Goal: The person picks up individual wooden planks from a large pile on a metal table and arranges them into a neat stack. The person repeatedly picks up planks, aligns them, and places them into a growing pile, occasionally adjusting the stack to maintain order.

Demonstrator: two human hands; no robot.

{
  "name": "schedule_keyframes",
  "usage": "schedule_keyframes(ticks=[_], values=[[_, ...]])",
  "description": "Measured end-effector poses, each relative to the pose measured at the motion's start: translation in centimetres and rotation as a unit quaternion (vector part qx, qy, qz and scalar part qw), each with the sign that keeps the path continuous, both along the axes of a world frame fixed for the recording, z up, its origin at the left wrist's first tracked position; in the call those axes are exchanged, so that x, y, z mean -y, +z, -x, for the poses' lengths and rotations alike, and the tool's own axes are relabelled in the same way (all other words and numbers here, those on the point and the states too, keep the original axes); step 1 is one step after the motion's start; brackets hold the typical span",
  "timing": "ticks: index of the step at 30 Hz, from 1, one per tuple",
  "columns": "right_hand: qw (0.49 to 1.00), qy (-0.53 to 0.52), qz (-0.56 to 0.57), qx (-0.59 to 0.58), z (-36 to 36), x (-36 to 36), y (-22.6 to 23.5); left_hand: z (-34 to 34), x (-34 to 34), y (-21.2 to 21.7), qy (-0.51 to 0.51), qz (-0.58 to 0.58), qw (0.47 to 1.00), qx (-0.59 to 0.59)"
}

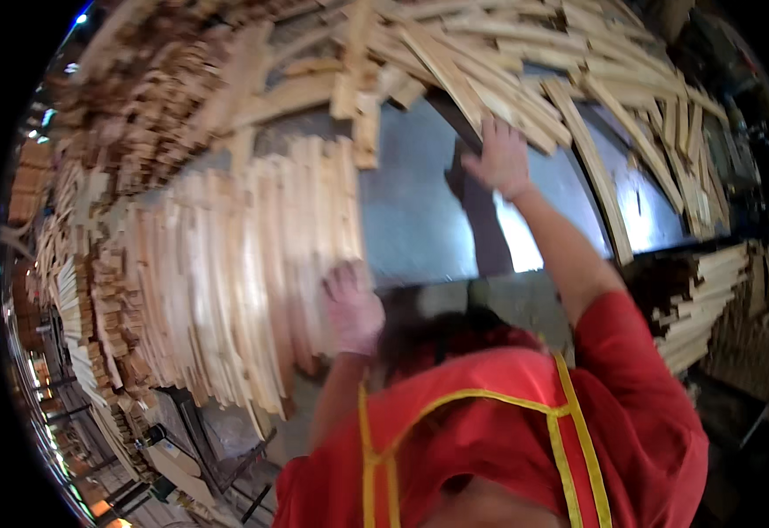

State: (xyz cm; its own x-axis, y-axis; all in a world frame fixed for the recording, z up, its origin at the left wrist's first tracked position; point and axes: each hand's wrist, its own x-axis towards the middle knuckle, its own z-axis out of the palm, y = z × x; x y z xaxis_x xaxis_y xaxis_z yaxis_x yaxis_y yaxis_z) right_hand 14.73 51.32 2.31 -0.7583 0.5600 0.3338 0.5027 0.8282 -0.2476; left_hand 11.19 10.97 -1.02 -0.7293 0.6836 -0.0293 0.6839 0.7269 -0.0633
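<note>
My left hand [354, 310] lies on the near right end of a row of pale wooden strips [266, 264], its fingers resting on the outermost strips. The row is laid side by side on a grey metal table [415, 211]. My right hand [501, 160] reaches across the table with its fingers stretched out and thumb apart. Its fingertips are at the near end of a wooden slat [444, 75] from the loose pile at the far side. Blur hides whether the fingertips touch it.
Loose slats [525, 40] lie crisscrossed along the far side. One long slat [591, 167] crosses the table on the right. Stacked wood [160, 97] rises at the far left, and another stack [701, 299] stands at the near right, below the tabletop.
</note>
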Motion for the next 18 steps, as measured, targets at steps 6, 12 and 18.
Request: schedule_keyframes(ticks=[6,12,18], values=[[0.977,-0.014,0.198,0.083,-1.6,-6.8,-2.5,-0.9,-1.4,0.3,0.042,0.025,0.998,-0.043],[0.797,0.093,0.591,-0.088,-4.4,3.9,0.0,-0.8,-1.1,1.1,0.101,-0.034,0.994,0.024],[0.78,0.25,0.503,0.276,-1.9,17.3,-2.0,0.9,-3.9,2.6,0.119,-0.15,0.976,0.103]])
